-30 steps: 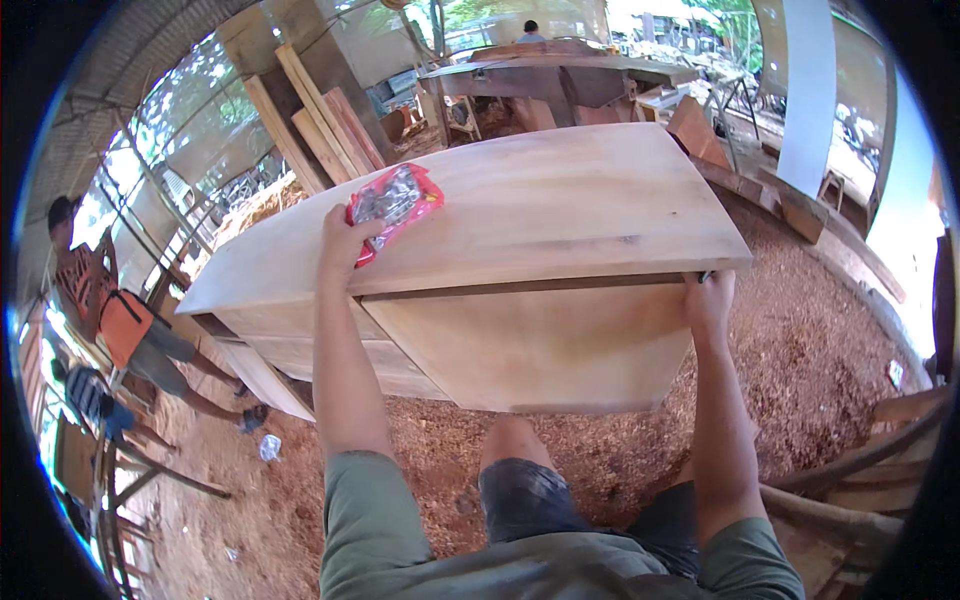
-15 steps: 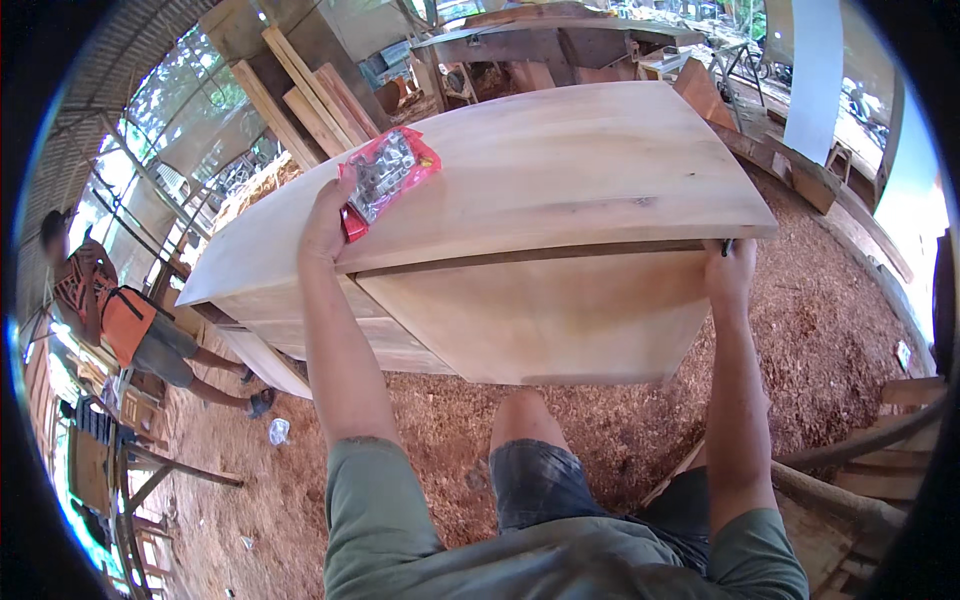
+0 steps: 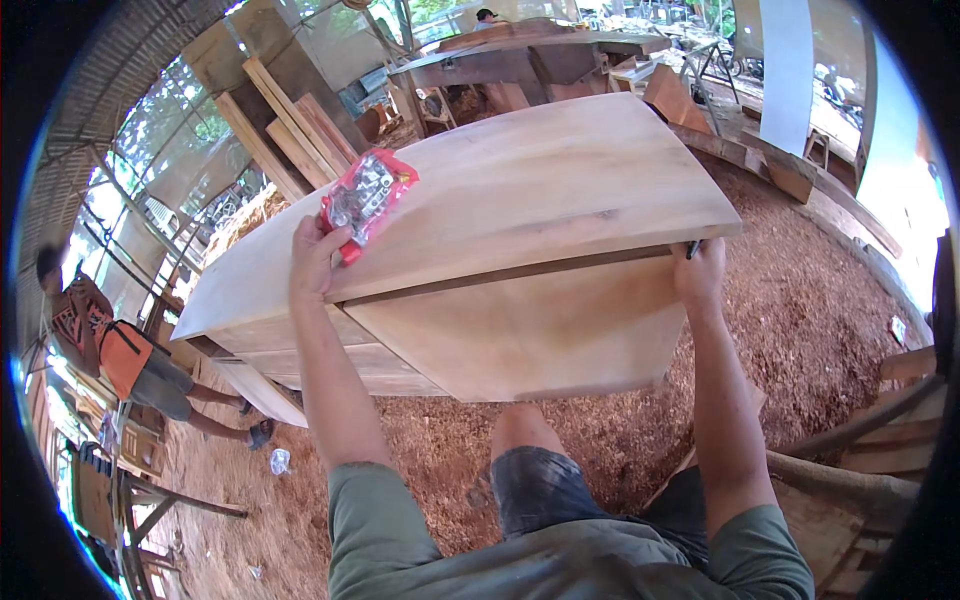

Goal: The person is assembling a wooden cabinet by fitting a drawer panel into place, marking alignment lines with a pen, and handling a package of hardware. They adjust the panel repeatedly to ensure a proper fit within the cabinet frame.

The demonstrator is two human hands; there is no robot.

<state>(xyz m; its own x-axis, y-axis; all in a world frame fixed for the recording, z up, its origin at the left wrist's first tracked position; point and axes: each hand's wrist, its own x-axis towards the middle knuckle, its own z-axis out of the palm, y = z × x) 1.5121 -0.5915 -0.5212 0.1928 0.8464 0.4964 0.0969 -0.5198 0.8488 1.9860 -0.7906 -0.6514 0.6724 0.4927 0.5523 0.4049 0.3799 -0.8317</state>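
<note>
The left arm [image 3: 340, 390] slants up from the lower edge, the left hand [image 3: 316, 256] gripping left of centre, thumb rightward. The right arm [image 3: 728, 410] rises right of centre, the right hand [image 3: 700, 270] curled closed. A knee [image 3: 525, 432] shows below, near mid-frame.

Reddish-brown, chip-strewn floor [image 3: 800, 330] under a pale wooden cabinet [image 3: 530, 170] and a crumpled plastic scrap [image 3: 280, 461].

Hands, two: left hand [image 3: 318, 255], right hand [image 3: 702, 275]. Red-and-clear packet [image 3: 366, 198]: one. Wooden cabinet [image 3: 520, 325]: one. Slim dark object [image 3: 693, 249]: one. Other people [image 3: 88, 320]: two (far one mostly hidden). Orange bag [image 3: 127, 358]: one. Leaning planks [image 3: 290, 118]: at least three.
</note>
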